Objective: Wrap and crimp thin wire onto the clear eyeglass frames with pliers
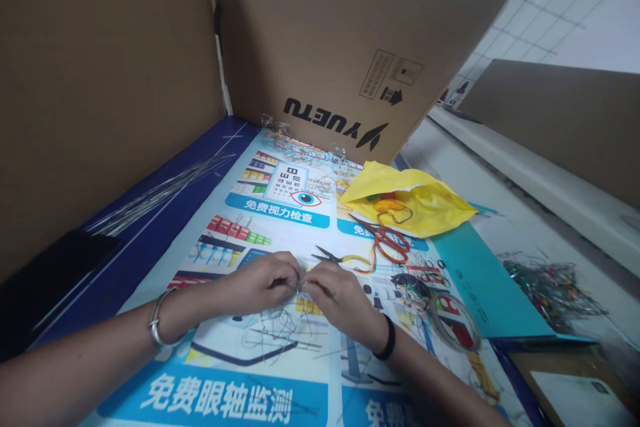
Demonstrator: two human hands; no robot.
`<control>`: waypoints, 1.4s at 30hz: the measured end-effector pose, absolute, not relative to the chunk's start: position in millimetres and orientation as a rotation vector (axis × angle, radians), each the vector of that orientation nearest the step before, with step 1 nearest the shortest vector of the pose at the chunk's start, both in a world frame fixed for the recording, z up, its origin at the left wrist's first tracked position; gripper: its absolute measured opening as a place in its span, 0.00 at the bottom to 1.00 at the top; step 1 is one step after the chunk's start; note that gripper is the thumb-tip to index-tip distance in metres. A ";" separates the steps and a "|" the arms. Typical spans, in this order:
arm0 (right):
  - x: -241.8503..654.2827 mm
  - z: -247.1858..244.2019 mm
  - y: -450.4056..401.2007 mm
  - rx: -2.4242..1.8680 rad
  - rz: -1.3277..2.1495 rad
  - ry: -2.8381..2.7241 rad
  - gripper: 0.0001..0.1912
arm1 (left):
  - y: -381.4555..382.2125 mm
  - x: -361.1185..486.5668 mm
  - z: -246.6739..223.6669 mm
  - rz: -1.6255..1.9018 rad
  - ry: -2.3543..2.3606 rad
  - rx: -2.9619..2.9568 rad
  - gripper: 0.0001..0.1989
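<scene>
My left hand [277, 280] is closed, its fingertips pinched together at the middle of the printed sheet. Facing it, almost touching, my right hand [340, 293] pinches too. Between the fingertips shows a bit of thin wire [301, 289], mostly hidden by the fingers. Just below the hands lies a loose tangle of fine wires [280, 325]. Small pliers [345, 258] with yellow handles lie beyond my right hand, jaws pointing left. Scissors [393, 244] with orange handles rest a little farther right, against a yellow bag [425, 203].
A bundle of long straight wires [170, 188] lies at left by a black pouch [55, 287]. Cardboard panels [320, 47] stand behind and left. A tape roll [473, 340] is at right, with a pile of wire pieces [555, 287] beyond. Wire coils [337, 155] sit at the back.
</scene>
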State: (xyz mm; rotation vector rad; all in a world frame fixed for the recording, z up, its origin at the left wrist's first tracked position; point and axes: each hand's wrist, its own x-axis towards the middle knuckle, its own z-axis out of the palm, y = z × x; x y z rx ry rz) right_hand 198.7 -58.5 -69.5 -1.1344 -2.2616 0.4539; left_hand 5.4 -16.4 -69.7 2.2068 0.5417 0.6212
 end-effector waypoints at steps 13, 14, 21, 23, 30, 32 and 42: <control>219.6 -77.6 -47.8 -0.812 0.335 -2.498 0.13 | -13.6 4.4 -68.1 0.582 0.539 2.188 0.09; 220.6 -77.8 -47.6 -0.806 0.339 -2.501 0.13 | -13.5 4.4 -68.3 0.583 0.541 2.191 0.09; 225.7 -78.1 -45.4 -0.805 0.345 -2.502 0.12 | -12.8 2.4 -71.2 0.586 0.550 2.243 0.08; 225.8 -78.1 -45.0 -0.787 0.330 -2.501 0.12 | -12.9 2.4 -71.7 0.596 0.553 2.258 0.07; 217.5 -75.6 -50.7 -0.845 0.206 -2.506 0.11 | -14.3 3.5 -71.5 0.605 0.538 2.261 0.08; 214.8 -73.4 -52.5 -0.854 0.187 -2.516 0.11 | -14.7 3.4 -71.5 0.605 0.540 2.262 0.08; 206.1 -71.8 -59.6 -0.983 0.220 -2.449 0.09 | -13.5 3.7 -76.4 0.610 0.559 2.256 0.09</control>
